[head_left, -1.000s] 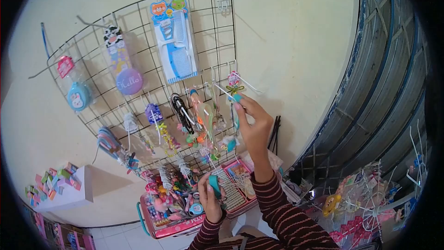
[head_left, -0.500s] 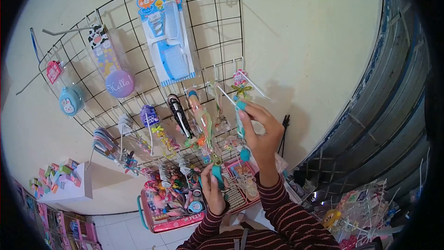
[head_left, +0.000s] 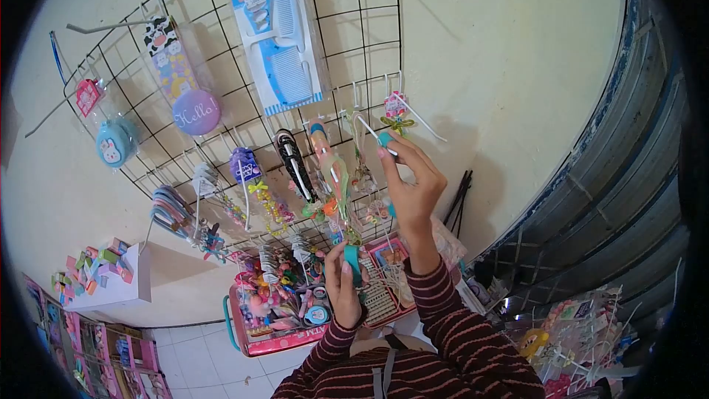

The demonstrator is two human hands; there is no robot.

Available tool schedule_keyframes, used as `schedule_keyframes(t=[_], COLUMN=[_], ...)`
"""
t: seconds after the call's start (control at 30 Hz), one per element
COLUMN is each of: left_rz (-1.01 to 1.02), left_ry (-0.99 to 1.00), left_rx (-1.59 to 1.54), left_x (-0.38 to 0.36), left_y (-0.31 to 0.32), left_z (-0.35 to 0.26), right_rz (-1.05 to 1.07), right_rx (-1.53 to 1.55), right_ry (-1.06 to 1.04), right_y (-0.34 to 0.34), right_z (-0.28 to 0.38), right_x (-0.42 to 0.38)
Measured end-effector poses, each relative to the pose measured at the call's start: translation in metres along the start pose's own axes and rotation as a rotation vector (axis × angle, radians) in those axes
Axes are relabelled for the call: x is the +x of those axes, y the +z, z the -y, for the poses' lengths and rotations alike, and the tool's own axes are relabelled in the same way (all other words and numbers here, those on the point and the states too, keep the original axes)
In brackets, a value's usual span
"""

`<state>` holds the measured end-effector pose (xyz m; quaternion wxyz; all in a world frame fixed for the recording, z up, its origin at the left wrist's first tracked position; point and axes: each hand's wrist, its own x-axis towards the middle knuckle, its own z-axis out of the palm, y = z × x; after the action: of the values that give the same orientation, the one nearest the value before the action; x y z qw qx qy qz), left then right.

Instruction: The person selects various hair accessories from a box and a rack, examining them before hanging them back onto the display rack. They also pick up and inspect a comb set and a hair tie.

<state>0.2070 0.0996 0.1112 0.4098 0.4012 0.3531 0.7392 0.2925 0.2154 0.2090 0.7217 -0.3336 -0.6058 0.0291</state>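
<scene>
My right hand (head_left: 416, 181) is raised at the rack, its thumb and fingers pinching a teal band (head_left: 385, 139) at the tip of a white hook. Lower down, my left hand (head_left: 344, 288) has its fingers closed round another teal band (head_left: 351, 257). Between and left of the hands hang pale green and orange bands (head_left: 332, 170) on a hook. A dark hair band bundle (head_left: 294, 165) hangs further left. A small pink card with a green bow (head_left: 396, 107) hangs just above my right hand.
A black wire grid (head_left: 357, 9) on the wall carries a blue comb set (head_left: 277, 44) and protruding hooks. Below stands a pink-red tray (head_left: 281, 341) of accessories. A white wall shelf (head_left: 140, 281) is at left, a grey metal shutter (head_left: 591, 199) at right.
The view has shifted slightly, so the rack's top sits higher in it. My right hand has brought its teal band up against the hook's tip. My left hand still holds its band.
</scene>
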Motion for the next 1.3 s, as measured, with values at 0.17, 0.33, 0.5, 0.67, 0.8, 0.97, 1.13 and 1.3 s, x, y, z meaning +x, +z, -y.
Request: schedule_keyframes(t=[0.17, 0.33, 0.5, 0.67, 0.8, 0.97, 1.13, 1.3], left_rz=[0.013, 0.048, -0.025, 0.014, 0.298, 0.533, 0.463, 0.393], left_ry=[0.017, 0.017, 0.16, 0.181, 0.181, 0.356, 0.367, 0.276], left_rx=[-0.007, 0.018, -0.019, 0.043, 0.173, 0.516, 0.411, 0.369], left_x=[0.0, 0.001, 0.004, 0.006, 0.006, 0.023, 0.018, 0.01], left_y=[-0.003, -0.003, -0.007, -0.006, -0.001, 0.019, 0.014, -0.001], left_z=[0.003, 0.005, 0.016, 0.011, 0.002, -0.015, -0.015, -0.006], right_rz=[-0.05, -0.008, 0.272, 0.704, 0.788, 0.645, 0.562, 0.557], right_rx=[0.106, 0.18, 0.287, 0.279, 0.306, 0.323, 0.432, 0.43], right_ry=[0.081, 0.124, 0.292, 0.239, 0.325, 0.397, 0.452, 0.361], right_y=[0.04, 0.049, -0.018, -0.037, -0.044, -0.045, -0.053, -0.049], right_z=[-0.034, -0.044, -0.012, -0.001, 0.001, -0.003, -0.008, -0.016], right_x=[0.0, -0.001, -0.075, -0.131, -0.131, -0.126, -0.086, -0.055])
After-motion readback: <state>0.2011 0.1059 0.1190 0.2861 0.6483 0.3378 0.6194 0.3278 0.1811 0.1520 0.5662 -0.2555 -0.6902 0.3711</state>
